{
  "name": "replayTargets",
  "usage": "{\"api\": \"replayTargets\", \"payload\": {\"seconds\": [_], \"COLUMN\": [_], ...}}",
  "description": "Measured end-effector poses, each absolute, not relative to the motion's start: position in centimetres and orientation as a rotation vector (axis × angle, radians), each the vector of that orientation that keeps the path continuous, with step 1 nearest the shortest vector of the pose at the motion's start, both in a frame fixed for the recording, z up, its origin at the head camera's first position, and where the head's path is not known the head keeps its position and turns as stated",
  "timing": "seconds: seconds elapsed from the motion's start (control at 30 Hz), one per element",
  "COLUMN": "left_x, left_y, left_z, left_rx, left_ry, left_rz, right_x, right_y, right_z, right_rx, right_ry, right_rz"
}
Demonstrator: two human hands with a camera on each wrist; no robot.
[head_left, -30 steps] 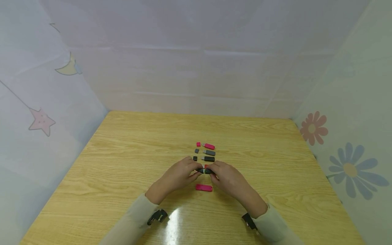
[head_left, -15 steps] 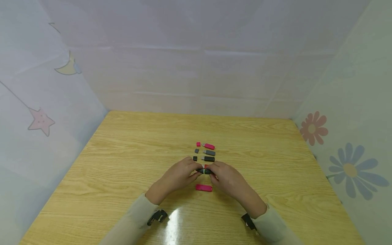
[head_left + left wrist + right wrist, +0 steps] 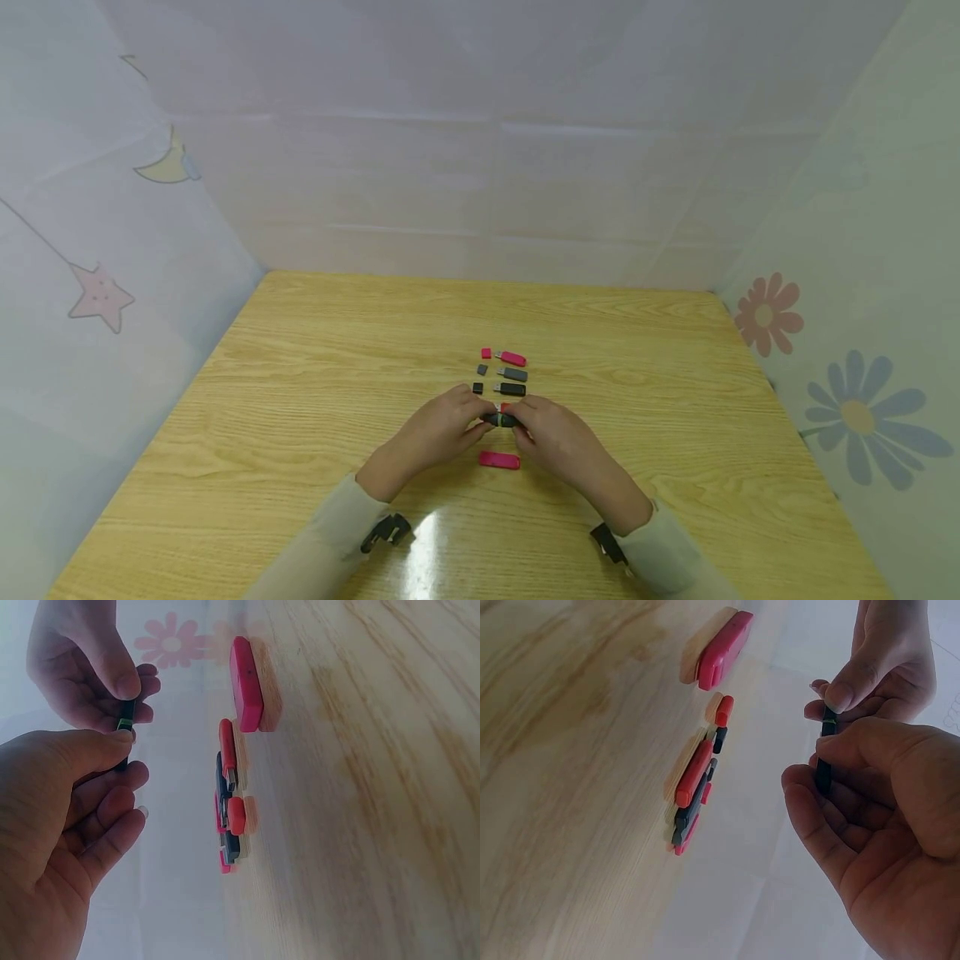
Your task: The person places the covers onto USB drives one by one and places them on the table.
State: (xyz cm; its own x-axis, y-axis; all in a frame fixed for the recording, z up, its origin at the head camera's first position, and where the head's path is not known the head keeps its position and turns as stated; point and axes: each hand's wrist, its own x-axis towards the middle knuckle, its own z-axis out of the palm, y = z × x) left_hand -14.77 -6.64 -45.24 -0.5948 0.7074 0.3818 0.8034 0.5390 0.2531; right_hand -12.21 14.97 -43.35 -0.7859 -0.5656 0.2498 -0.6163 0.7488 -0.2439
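between both hands (image 3: 442, 423) (image 3: 561, 437) — green-banded black stick (image 3: 501, 420)

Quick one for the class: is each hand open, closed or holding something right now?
Left hand: pinching one end of the dark stick.
Right hand: pinching its other end.

Sheeted-off booth (image 3: 420, 200), wider room unclear: wood-grain table (image 3: 637, 358), pale hangings (image 3: 60, 417) with star (image 3: 101, 297), moon (image 3: 167, 167), flowers (image 3: 857, 417).
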Motion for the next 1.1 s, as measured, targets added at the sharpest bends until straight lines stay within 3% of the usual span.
{"api": "replayTargets", "payload": {"seconds": [1.1], "left_x": [-14.69], "left_y": [-6.60], "left_z": [-45.30], "left_rx": [-1.305], "left_ry": [-2.450], "left_rz": [-0.569], "right_x": [-12.15], "right_y": [14.58], "right_z": [-43.15], "right_rx": [0.964], "right_ry": [-2.763], "right_rz": [0.431]}}
